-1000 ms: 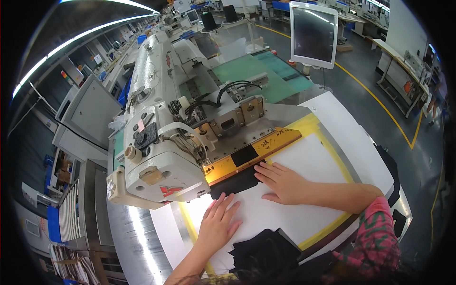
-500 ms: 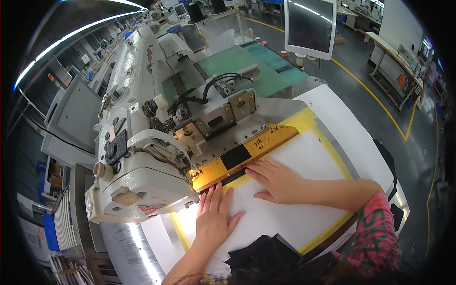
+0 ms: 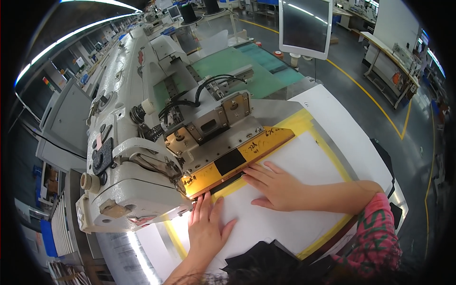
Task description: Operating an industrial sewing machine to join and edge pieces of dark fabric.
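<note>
A long yellow clamp plate (image 3: 256, 150) with handwriting and a black patch lies across the sewing machine's work area. Under its near edge shows a narrow strip of black fabric (image 3: 232, 183). My left hand (image 3: 206, 232) lies flat, fingers stretched out, its fingertips at the strip's left end near the sewing head. Palm down, my right hand (image 3: 278, 187) rests on the white sheet (image 3: 304, 161) edged with yellow tape, fingertips touching the strip by the clamp's middle. Both hands are open and grip nothing. A pile of black fabric pieces (image 3: 259, 259) sits close to my body.
The large white sewing machine head (image 3: 128, 194) stands at the left, beside my left hand. Behind the clamp are a metal carriage with black cables (image 3: 209, 88) and a green plate (image 3: 228, 71). A monitor (image 3: 305, 26) stands at the far right. More black fabric (image 3: 384, 161) hangs at the table's right edge.
The whole view has shifted slightly, so the machine appears farther left and lower. Both hands keep nearly the same places along the clamp's edge.
</note>
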{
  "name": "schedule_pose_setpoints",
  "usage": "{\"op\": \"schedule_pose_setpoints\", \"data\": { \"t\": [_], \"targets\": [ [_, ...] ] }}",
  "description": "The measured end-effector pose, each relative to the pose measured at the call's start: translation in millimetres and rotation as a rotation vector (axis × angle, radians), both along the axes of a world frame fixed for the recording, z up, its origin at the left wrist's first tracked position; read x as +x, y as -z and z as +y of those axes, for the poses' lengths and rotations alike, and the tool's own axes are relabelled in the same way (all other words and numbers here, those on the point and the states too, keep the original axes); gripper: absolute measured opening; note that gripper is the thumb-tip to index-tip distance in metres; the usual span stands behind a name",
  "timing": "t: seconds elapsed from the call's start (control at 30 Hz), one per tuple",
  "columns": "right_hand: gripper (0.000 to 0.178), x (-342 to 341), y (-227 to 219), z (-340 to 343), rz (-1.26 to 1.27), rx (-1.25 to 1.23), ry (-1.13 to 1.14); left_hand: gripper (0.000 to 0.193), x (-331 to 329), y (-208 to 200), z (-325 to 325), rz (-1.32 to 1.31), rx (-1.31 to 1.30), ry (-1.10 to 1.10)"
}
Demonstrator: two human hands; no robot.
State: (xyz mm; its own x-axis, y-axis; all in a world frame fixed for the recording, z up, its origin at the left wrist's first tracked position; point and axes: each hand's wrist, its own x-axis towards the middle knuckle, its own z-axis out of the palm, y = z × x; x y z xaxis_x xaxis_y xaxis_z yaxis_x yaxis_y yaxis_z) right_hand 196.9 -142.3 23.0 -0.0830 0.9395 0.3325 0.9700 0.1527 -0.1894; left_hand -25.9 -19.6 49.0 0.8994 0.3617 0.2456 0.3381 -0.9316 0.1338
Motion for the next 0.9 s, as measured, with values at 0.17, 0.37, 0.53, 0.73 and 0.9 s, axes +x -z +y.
{"op": "schedule_pose_setpoints", "data": {
  "t": [0.17, 0.37, 0.53, 0.73, 0.9],
  "targets": [
    [0.065, -1.9, -4.3, -3.4, 0.001, -0.048, 0.011, 0.061, -0.8, 0.4, -1.1, 0.001, 0.011, -0.004],
    [0.064, -4.9, -1.1, -6.1, -0.006, -0.037, 0.007, 0.060, -0.6, 2.5, -0.8, 0.004, 0.002, -0.005],
    [0.064, -9.1, 0.1, -5.6, -0.009, -0.012, 0.033, 0.060, 0.7, -1.2, -2.2, -0.005, 0.047, 0.000],
    [0.062, -10.3, 1.6, -4.0, 0.044, -0.001, 0.040, 0.060, -0.7, 3.8, -2.4, -0.004, 0.012, -0.032],
    [0.062, -11.5, 3.5, -4.1, 0.052, 0.011, 0.028, 0.061, -1.1, 3.3, -3.5, 0.012, 0.057, -0.036]
  ]
}}
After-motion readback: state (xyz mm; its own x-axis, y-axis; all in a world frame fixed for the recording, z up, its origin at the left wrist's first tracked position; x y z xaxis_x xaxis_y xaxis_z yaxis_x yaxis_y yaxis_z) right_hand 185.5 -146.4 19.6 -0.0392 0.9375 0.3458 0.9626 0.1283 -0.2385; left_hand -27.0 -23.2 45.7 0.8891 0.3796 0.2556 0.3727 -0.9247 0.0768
